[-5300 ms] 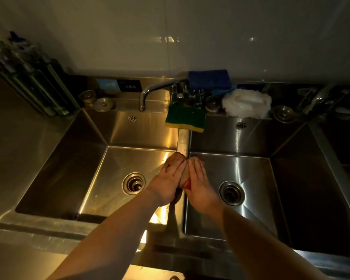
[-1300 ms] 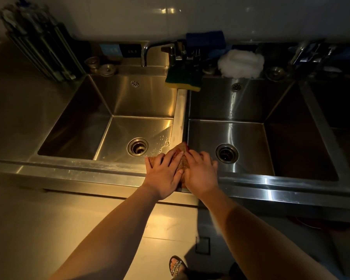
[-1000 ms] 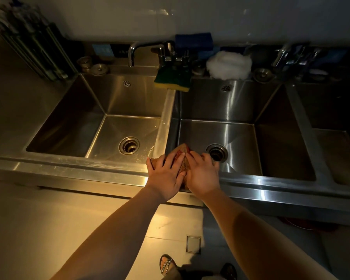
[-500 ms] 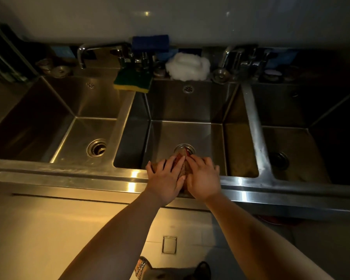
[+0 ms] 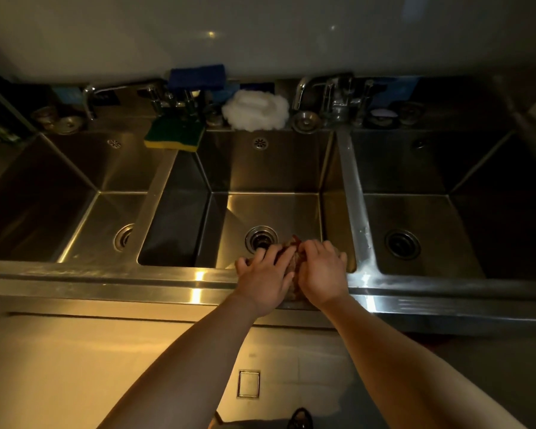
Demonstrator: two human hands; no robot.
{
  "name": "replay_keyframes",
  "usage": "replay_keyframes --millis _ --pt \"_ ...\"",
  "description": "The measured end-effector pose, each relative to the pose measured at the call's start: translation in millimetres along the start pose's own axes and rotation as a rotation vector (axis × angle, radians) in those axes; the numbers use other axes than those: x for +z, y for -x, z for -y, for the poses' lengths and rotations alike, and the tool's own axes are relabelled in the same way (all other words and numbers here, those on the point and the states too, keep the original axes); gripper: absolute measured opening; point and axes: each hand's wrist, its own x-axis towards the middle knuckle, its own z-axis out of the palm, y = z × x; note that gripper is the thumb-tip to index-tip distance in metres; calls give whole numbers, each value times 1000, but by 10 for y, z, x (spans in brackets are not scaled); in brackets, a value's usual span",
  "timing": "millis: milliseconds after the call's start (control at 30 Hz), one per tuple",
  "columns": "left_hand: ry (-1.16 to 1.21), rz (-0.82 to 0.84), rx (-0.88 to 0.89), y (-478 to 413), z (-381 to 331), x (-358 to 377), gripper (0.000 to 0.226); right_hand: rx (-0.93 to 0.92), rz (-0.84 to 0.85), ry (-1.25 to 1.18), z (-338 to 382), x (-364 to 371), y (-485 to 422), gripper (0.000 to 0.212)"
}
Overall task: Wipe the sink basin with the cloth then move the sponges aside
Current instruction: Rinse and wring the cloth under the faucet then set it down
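Observation:
A brownish cloth (image 5: 295, 261) with a red edge lies on the front rim of the middle sink basin (image 5: 273, 209). My left hand (image 5: 265, 278) and my right hand (image 5: 321, 270) press flat on it side by side, fingers spread; most of the cloth is hidden under them. A green and yellow sponge (image 5: 174, 133) sits on the back ledge at the divider between the left and middle basins. A blue sponge (image 5: 197, 77) rests above the taps, and a white puffy scrubber (image 5: 256, 109) lies behind the middle basin.
Three steel basins stand in a row, each with a drain (image 5: 260, 238). Two taps (image 5: 322, 91) and loose strainer plugs (image 5: 305, 120) line the back ledge. A floor drain (image 5: 248, 383) and my foot (image 5: 299, 419) show below.
Both hands have slid the cloth rightward along the front rim, from the left-middle divider to the right part of the middle basin. The view has followed to the right.

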Motion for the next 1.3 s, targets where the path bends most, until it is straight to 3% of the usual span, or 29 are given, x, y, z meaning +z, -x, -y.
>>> replay_keyframes --millis 300,500,667,800,1067,1200,1300 --pt "55 -148 -6 -290 -818 100 58 12 -128 177 -647 -485 23 47" --pt "44 -180 -99 -445 -1006 189 61 178 20 177 -892 -472 93 43" --pt "33 -167 -114 -537 -989 215 51 129 36 -48 -793 -336 122 54" --pt "40 -154 -97 -634 -969 227 45 119 83 22 -878 -261 29 49" --pt "21 -115 -49 -824 -913 217 51 175 77 -7 -857 -216 -133 50" --pt "2 -91 -21 -987 -830 218 65 182 85 12 -883 -179 -318 51" --pt "-1 -98 -3 -1158 -753 219 61 196 87 14 -887 -147 -499 51"
